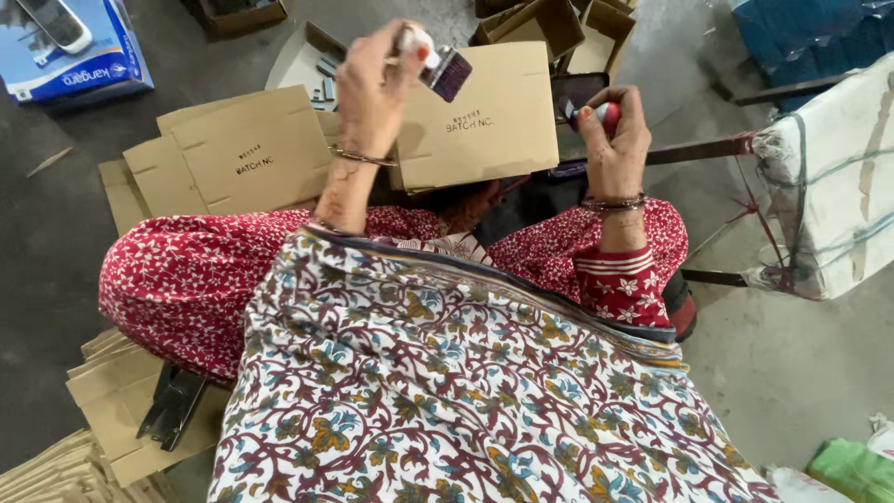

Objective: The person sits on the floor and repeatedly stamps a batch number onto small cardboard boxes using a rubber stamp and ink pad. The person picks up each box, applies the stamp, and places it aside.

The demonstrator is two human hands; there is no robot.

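My left hand point(372, 88) is raised and grips a rubber stamp point(438, 63) with a white-and-red handle and a dark inked face turned sideways. It hangs above a flat brown cardboard box point(480, 116) that carries a small printed mark and lies in front of my knees. My right hand point(615, 130) is closed around a small red-and-white object point(605, 114), held over a dark ink pad point(575, 93) beside that box. I sit on the floor with red flowered trousers and a patterned cloth over my lap.
More flat cardboard boxes point(237, 154) lie stacked to the left, and others point(112, 391) under my left leg. Open cartons point(549, 23) stand behind. A blue printed box point(65, 47) sits at top left. A wrapped white bundle point(833, 177) on a metal frame stands right.
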